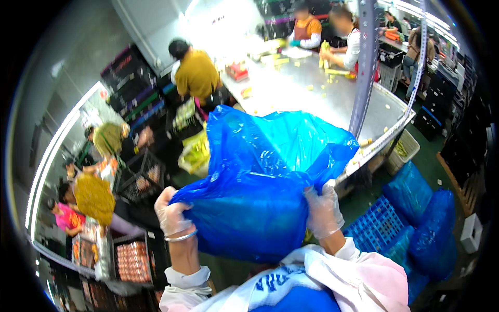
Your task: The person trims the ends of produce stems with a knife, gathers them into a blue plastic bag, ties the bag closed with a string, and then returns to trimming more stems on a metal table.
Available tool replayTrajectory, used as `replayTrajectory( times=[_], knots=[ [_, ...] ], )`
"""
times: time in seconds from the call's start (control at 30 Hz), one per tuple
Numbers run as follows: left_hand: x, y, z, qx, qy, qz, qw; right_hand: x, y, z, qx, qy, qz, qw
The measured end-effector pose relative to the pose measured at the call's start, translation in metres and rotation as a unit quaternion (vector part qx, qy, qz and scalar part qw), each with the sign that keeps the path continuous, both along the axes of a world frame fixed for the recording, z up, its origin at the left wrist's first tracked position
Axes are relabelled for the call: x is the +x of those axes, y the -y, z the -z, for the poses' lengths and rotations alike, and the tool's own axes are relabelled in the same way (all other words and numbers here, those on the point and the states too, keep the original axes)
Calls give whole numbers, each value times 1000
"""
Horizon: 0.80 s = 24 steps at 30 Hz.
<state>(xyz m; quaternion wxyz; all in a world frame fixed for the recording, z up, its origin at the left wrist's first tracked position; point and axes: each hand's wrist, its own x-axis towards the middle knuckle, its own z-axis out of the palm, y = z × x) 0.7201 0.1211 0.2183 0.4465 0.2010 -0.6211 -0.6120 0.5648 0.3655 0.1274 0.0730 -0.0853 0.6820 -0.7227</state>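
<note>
A large blue plastic bag (249,218) is stretched out in front of my body, its mouth gaping upward and away from me. My left hand (174,212), in a clear plastic glove with a silvery bangle at the wrist, grips the bag's left edge. On the other side my right hand (324,210), gloved the same way, pinches the right edge. What the bag holds, if anything, is hidden by the blue film.
Beyond the bag stands a metal table (335,97) with cut vegetable pieces; co-workers stand around it. A metal post (362,70) rises at its near side. Lower right are a blue plastic crate (376,226) and filled blue bags (432,234). Black crates (142,175) stand left.
</note>
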Motion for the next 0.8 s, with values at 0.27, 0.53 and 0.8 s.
replayTrajectory(
  times=[0.27,0.53,0.8],
  knots=[
    [-138,72,-128,-232,-211,-80,946,-151,110,-131,-320,-150,21,935],
    [-446,112,-149,-144,-85,197,966,-432,112,-109,-51,-187,484,853],
    [-662,328,6,-591,60,293,749,-609,-67,87,354,52,600,716]
  ],
)
